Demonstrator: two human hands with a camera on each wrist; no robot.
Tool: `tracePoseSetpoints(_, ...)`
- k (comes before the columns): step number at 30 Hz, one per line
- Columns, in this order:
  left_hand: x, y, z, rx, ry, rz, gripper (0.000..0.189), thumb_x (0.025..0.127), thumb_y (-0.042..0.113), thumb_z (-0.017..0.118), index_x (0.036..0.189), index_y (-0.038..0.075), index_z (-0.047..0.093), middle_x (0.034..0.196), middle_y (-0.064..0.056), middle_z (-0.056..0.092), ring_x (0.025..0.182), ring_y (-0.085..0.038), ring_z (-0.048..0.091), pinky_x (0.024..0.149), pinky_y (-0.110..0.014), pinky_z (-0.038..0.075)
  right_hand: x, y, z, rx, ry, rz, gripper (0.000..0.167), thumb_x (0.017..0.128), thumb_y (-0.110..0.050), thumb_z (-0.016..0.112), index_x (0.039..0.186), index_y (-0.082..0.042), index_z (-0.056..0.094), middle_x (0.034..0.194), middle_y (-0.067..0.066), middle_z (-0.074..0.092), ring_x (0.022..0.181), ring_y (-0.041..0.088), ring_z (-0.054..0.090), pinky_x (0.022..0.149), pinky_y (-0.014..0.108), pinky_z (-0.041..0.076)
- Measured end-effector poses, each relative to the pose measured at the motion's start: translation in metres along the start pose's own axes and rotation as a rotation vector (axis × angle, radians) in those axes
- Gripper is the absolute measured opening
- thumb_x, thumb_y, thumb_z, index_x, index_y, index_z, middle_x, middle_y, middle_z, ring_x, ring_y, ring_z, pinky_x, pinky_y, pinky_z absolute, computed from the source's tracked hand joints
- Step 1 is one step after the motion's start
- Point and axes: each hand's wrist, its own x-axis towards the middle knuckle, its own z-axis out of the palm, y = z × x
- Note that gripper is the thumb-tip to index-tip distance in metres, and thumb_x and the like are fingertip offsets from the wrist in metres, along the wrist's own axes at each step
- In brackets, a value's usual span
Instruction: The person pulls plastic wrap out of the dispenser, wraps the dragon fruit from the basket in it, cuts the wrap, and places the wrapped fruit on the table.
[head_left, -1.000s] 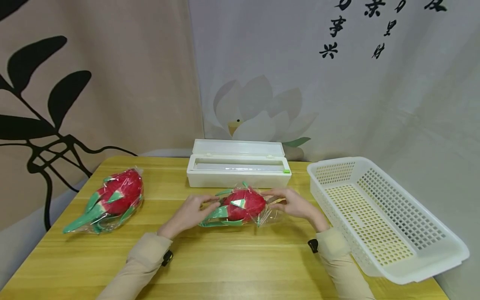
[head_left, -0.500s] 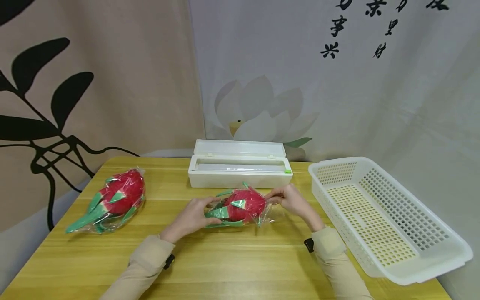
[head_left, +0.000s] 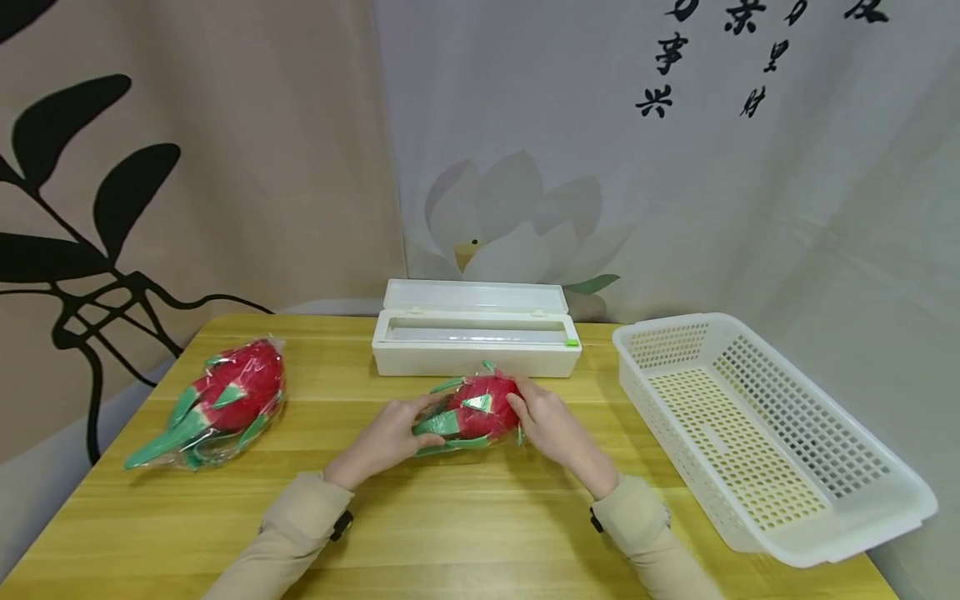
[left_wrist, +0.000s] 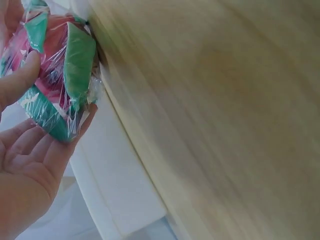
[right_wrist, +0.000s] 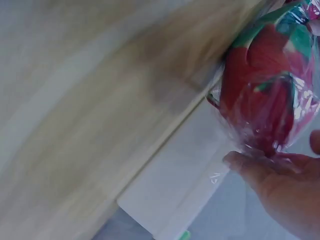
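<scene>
A red dragon fruit with green scales lies on its side at mid-table, covered in clear plastic film. At its green left end my left hand holds it; in the left wrist view the thumb is on one side of the wrapped fruit and the fingers reach under the other. My right hand grips the right end, thumb in front and fingers behind. The right wrist view shows film bunched at the fruit's tip, against the fingers. A second film-wrapped dragon fruit lies at the left, untouched.
Behind the hands stands a white cling film box, its lid raised and a roll inside. A white perforated basket sits along the right of the wooden table. A printed curtain hangs at the back.
My right hand has moved left, from the loose film at the fruit's right end onto the fruit itself, folding that film in. My left hand has closed round the left end.
</scene>
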Motion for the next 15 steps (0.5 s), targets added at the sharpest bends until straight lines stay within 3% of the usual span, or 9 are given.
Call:
tracePoseSetpoints(3,0.0,-0.002,0.0,0.003,0.005,0.008,0.066,0.08,0.018,0.075,0.14,0.011,0.048,0.132,-0.019,0.058,0.096,-0.016,0.062,0.082,-0.033,0.055,0.001,-0.001,0.006,0.015,-0.049,0.046,0.053,0.101,-0.028,0.046,0.142,0.004,0.038,0.142,0.021,0.047,0.13,0.033,0.049,0.105,0.046,0.044)
tracePoseSetpoints(10,0.001,-0.002,-0.002,0.013,0.016,0.008,0.064,0.08,0.019,0.076,0.137,0.006,0.05,0.128,-0.021,0.06,0.082,-0.014,0.057,0.066,-0.021,0.048,0.002,0.002,0.009,0.091,-0.107,0.092,0.058,0.101,-0.03,0.045,0.146,0.003,0.03,0.14,0.022,0.044,0.127,0.036,0.048,0.105,0.05,0.042)
tracePoseSetpoints(15,0.0,-0.003,-0.002,0.006,0.009,0.004,0.064,0.08,0.019,0.076,0.137,0.007,0.05,0.127,-0.02,0.061,0.076,-0.01,0.055,0.063,-0.017,0.044,0.005,0.013,0.003,0.265,-0.194,0.056,0.055,0.102,-0.028,0.041,0.148,-0.002,0.027,0.147,0.02,0.038,0.135,0.037,0.039,0.11,0.054,0.035)
